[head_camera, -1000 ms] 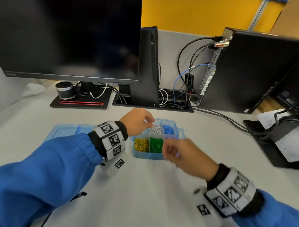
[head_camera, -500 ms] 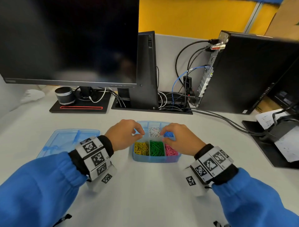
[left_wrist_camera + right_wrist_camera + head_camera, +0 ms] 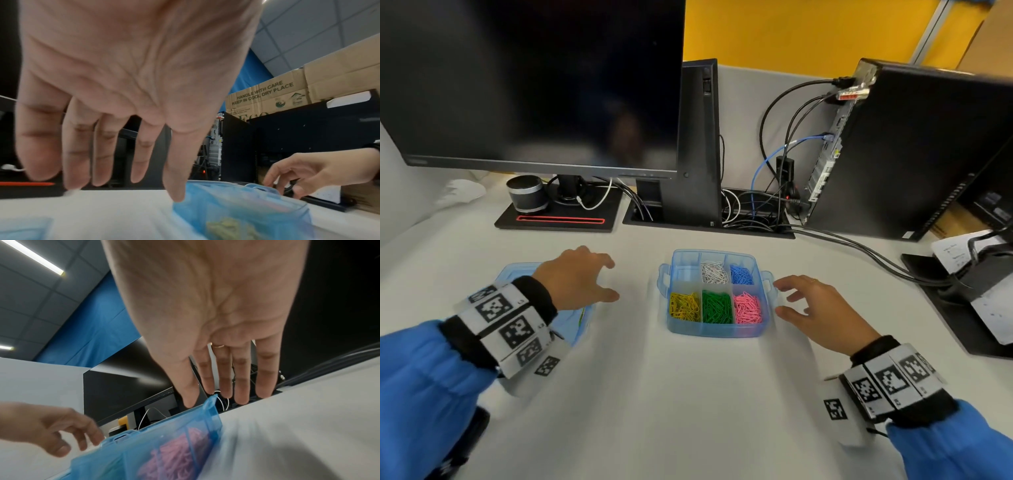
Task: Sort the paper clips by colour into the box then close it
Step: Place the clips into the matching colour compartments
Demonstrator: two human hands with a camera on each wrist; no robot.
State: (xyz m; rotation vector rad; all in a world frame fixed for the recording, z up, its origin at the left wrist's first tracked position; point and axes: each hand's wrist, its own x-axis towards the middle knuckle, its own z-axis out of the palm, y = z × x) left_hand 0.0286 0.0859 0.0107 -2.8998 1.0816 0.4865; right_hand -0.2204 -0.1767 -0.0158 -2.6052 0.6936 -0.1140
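Observation:
The clear blue box [image 3: 717,331] stands open on the white table, holding white [image 3: 714,272], blue [image 3: 741,274], yellow [image 3: 684,306], green [image 3: 716,307] and pink clips [image 3: 747,307] in separate compartments; the back-left compartment is empty. Its blue lid [image 3: 580,320] lies flat to the left, mostly under my left forearm. My left hand [image 3: 585,279] hovers left of the box with fingers spread, holding nothing. My right hand [image 3: 803,303] hovers just right of the box, fingers spread and empty. The right wrist view shows the box's wall [image 3: 213,418] below my fingertips [image 3: 190,400].
A dark monitor [image 3: 534,85] on a black stand [image 3: 558,219] and a small speaker [image 3: 525,193] stand at the back left. A black computer tower [image 3: 914,154] with cables [image 3: 859,250] stands at the back right, and a black device with papers [image 3: 976,291] sits at the right edge.
Both hands have drawn away from the box, the left going left over the lid and the right going right. The box stays put and all its compartments now show.

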